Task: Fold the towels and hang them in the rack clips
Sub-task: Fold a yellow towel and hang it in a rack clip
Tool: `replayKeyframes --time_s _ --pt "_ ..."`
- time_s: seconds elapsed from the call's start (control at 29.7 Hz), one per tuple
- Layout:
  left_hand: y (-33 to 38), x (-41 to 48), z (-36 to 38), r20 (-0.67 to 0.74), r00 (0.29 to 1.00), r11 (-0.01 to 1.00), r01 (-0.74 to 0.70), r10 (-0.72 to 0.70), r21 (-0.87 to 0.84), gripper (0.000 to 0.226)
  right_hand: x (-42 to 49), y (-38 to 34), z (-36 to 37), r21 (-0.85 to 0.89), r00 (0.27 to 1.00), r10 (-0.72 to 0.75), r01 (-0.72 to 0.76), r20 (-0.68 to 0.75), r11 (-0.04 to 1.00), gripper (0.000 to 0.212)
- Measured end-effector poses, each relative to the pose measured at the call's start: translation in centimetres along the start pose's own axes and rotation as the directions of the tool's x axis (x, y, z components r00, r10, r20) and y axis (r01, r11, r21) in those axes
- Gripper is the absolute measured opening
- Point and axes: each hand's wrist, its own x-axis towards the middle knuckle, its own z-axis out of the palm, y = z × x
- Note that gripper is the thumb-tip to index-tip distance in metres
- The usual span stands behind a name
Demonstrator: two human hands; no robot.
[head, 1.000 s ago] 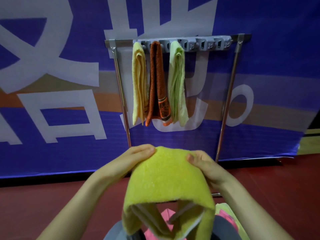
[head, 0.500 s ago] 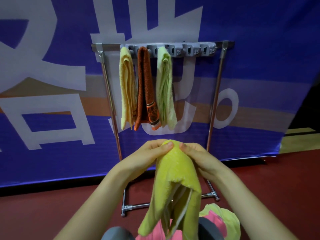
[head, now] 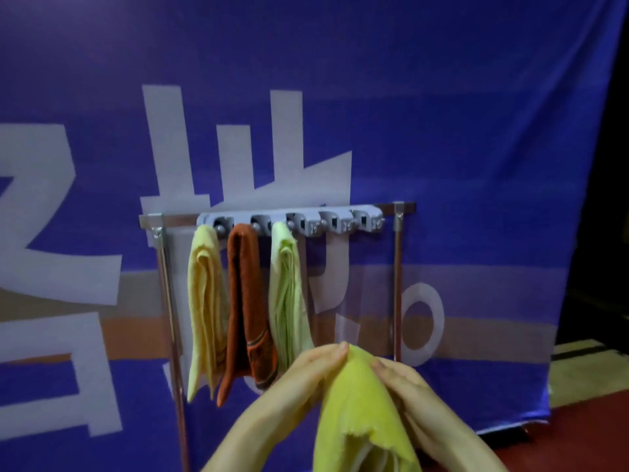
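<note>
The left hand (head: 315,367) and right hand (head: 405,386) are pinched together on the yellow towel (head: 357,407), draped below them. Above the hands, the rack clips (head: 335,223) are seen.

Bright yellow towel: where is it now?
Head view, lower centre-right: the bright yellow towel is pinched at its top between the left hand and right hand, just below the light green towel hanging on the rack.

One head-worn camera looks forward, facing the rack (head: 396,267) and banner (head: 442,131) from nearby
</note>
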Motion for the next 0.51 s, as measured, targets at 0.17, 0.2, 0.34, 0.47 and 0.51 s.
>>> replayKeyframes --time_s 0.17,0.2,0.34,0.47,0.51 --pt "2.4 8.4 -0.7 -0.159 0.987 0.997 0.018 -0.03 -0.076 0.056 6.7 -4.5 -2.5 -0.034 0.995 -0.101 0.101 0.017 0.994 0.02" --pt "2.8 9.7 -1.0 -0.156 0.988 0.996 -0.01 -0.004 -0.088 0.056 7.9 -5.4 -2.7 -0.034 0.994 -0.106 0.107 0.008 0.994 0.025" --pt "4.5 16.0 -3.5 -0.218 0.961 0.984 -0.176 0.168 -0.018 0.054 14.3 -8.1 -3.6 -0.078 0.985 -0.172 0.172 0.005 0.982 0.037" --pt "6.6 20.4 -5.5 -0.369 0.893 0.964 -0.264 0.257 0.032 0.057 20.6 -9.8 -4.0 -0.141 0.979 -0.195 0.185 -0.062 0.973 0.03" --pt "6.9 21.7 -6.3 -0.405 0.874 0.959 -0.281 0.269 0.03 0.057 22.6 -9.7 -4.1 -0.162 0.977 -0.205 0.192 -0.066 0.968 0.027"
